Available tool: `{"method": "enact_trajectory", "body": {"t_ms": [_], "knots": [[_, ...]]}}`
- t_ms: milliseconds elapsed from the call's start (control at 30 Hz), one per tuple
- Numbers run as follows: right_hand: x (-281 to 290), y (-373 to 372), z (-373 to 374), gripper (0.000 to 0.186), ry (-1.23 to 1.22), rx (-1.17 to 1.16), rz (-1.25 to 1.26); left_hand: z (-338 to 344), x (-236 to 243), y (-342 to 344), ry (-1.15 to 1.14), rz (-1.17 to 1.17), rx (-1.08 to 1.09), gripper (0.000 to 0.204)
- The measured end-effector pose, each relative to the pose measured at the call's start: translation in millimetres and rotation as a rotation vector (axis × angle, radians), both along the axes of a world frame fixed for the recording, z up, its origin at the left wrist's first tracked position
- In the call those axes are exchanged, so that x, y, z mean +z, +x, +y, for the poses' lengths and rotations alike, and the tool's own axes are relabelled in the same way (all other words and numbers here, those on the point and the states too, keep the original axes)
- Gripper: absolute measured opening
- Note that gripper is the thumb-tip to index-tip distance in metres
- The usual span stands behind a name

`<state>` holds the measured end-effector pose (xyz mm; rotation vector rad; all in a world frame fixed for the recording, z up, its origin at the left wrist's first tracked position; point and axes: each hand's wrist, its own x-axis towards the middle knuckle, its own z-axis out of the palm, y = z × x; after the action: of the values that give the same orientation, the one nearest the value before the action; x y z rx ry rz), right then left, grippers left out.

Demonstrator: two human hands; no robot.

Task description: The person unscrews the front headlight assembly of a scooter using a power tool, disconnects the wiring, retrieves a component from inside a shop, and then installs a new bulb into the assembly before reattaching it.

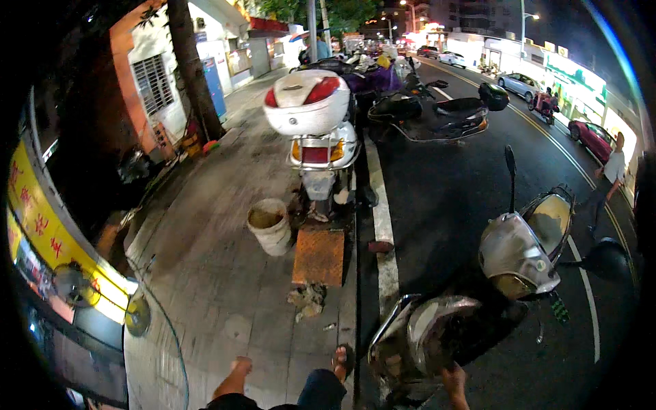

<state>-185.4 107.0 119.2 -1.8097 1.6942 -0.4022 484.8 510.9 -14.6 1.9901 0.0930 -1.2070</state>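
Observation:
Low in the head view, my left hand hangs over the pavement with its fingers curled in; nothing shows in it. My right hand is at the side of a parked silver scooter, close to its dark seat. Its fingertips are lost against the dark bodywork, so I cannot tell whether they grip. A chrome rail curves round the scooter's rear. My sandalled foot stands by the kerb, between the two hands.
Ahead stand a white scooter with a top box, a stained bucket and a rusty plate. A dark scooter is parked beyond. A hose runs along the left. Cars and a walking person are on the road.

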Motion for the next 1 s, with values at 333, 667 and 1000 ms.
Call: {"method": "enact_trajectory", "body": {"t_ms": [333, 667, 1000], "knots": [[250, 358, 189, 0.029, -0.56, 1.415, -0.547, 67, 111, -178, -0.904, 0.524, 0.577, 0.028], [124, 488, 355, 0.034, -0.481, 2.049, -0.448, 176, 359, -201, -1.071, 0.035, 0.563, 0.026], [-72, 517, 185, 0.023, 0.487, 1.335, 0.568, 522, 428, -251, -0.746, -0.755, 1.549, 0.019]]}}
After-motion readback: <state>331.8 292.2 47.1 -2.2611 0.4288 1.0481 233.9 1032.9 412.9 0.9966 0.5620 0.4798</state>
